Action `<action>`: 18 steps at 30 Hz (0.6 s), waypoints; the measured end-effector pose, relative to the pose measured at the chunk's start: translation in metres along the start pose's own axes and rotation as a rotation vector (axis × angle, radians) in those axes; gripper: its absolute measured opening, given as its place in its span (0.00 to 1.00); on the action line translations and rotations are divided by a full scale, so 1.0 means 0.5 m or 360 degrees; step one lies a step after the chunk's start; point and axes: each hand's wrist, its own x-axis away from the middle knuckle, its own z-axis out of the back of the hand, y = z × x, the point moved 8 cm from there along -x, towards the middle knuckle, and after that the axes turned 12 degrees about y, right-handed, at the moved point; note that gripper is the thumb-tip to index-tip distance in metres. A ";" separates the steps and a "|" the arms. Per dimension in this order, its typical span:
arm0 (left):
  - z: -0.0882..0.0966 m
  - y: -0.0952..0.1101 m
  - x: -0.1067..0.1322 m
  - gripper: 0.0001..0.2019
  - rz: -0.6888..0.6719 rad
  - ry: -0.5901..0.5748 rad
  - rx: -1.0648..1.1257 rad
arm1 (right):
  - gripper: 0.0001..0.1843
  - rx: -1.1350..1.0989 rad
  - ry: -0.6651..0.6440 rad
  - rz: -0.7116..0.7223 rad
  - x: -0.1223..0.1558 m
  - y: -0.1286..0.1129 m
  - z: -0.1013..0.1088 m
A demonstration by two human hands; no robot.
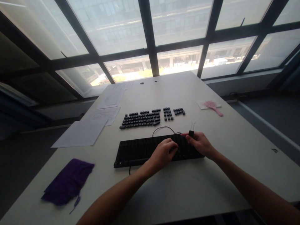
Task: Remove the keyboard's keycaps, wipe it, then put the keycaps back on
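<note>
A black keyboard (pixel 138 150) lies on the white table in front of me, its surface dark and hard to make out. My left hand (pixel 165 150) is over its right half, fingers curled and pressed together at the keys; whatever they pinch is hidden. At the keyboard's right end, my right hand (pixel 198 143) grips a keycap puller (pixel 191 133), a small black piece with two thin wire prongs pointing up. Behind the keyboard, several loose black keycaps (pixel 140 119) stand in rows, laid out like a keyboard.
A thin cable (pixel 164 127) curves behind the keyboard. Papers (pixel 81 132) lie along the left edge, with a purple drawstring pouch (pixel 69 181) nearer me. To the right, a pink hairbrush (pixel 212 107) rests on a white wrapper. Large windows rise beyond the table (pixel 150 97).
</note>
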 end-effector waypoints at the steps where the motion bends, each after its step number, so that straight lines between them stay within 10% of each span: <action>1: -0.006 -0.001 -0.004 0.04 0.0001 -0.0008 -0.0011 | 0.22 -0.0030 -0.0029 -0.0005 0.002 0.001 -0.004; 18: -0.031 -0.049 0.009 0.08 0.0137 0.0122 0.0021 | 0.08 0.0064 -0.0281 0.0040 0.010 0.000 -0.068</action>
